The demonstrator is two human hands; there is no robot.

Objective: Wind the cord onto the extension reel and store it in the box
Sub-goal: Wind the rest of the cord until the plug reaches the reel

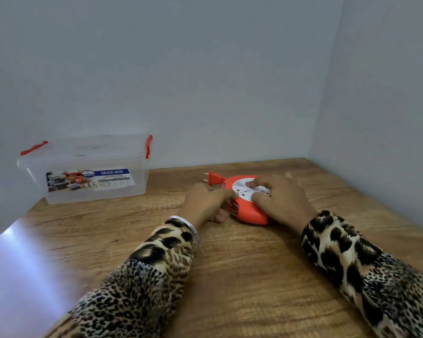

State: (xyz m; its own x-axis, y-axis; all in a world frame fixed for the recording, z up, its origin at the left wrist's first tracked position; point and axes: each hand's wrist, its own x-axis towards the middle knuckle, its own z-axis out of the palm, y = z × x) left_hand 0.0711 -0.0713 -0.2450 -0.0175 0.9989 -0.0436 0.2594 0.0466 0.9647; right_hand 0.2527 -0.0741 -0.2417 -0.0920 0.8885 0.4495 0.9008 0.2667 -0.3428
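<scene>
A round orange extension reel (248, 214) with a white socket face lies flat on the wooden table (230, 276). Its orange plug (214, 178) sticks out at the far left side, prongs pointing left. My right hand (279, 198) lies over the reel's top, fingers curled on the white face. My left hand (205, 202) grips the reel's left edge, fingers at the cord slot. The cord itself is barely visible. The clear plastic box (91, 172) with red latches stands at the far left, lid on.
Grey walls close the table at the back and on the right. The table's left edge runs diagonally from the box toward me, with a glossy floor beyond it. Bare wood lies between the box and the reel.
</scene>
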